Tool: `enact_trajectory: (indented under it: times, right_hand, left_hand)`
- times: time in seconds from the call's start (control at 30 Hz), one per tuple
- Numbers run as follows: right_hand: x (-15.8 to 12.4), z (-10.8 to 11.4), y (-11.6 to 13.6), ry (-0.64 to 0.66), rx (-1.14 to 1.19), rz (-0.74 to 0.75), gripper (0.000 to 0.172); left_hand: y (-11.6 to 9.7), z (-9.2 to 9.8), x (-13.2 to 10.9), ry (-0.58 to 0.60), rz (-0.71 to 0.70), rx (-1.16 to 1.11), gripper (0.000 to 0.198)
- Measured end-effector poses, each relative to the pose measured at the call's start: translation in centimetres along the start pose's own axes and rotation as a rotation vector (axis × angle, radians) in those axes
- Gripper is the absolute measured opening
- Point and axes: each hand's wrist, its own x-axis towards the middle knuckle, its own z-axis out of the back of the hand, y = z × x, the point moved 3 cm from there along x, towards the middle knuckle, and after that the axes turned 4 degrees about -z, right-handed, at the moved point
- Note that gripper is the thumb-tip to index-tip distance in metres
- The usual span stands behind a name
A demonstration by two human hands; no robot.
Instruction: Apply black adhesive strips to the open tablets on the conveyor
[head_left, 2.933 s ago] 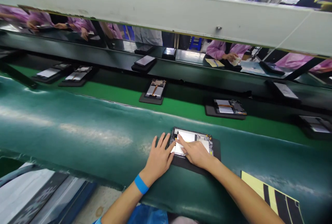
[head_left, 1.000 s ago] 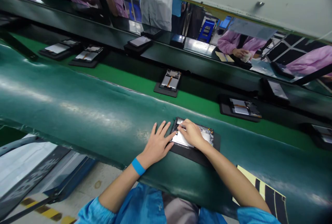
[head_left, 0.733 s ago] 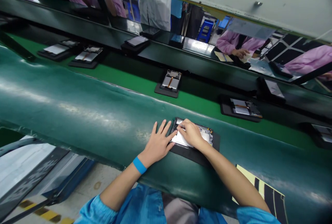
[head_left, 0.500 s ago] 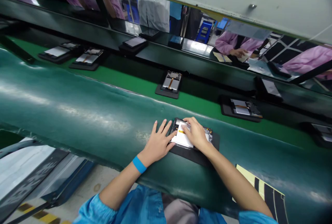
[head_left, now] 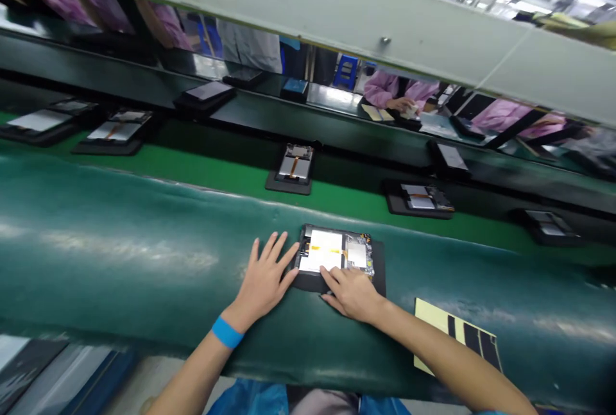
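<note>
An opened tablet with a white battery, orange tape strips and a bare circuit board lies on a black foam pad on the green bench. My left hand, a blue band at its wrist, rests flat with fingers spread. Its thumb and forefinger touch the tablet's left edge. Over the lower edge of the tablet lies my right hand, index finger stretched onto the battery's bottom edge and thumb apart below it. Nothing is held in it; its other fingers are partly curled.
Several opened tablets, one of them straight ahead, lie on pads along the green conveyor. A yellow sheet with black strips is beside my right forearm. Beyond a dark raised ledge, people in pink sleeves work.
My right hand has moved from the top of the battery down to the tablet's lower edge. My left hand stays at the left edge. The camera view has shifted.
</note>
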Motion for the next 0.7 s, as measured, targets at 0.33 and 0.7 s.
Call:
enact_trajectory:
  times: [0.33,0.7]
  right_hand:
    - [6.0,3.7,-13.0,-0.136,0.061,-0.659,0.05]
    - [8.3,2.1,-9.7,-0.184,0.456,-0.625,0.024]
  left_hand:
    - [1.5,-0.2,-1.7,-0.217,0.028,-0.095,0.048]
    - [2.6,-0.4,-2.5,-0.236,0.086,-0.283,0.047]
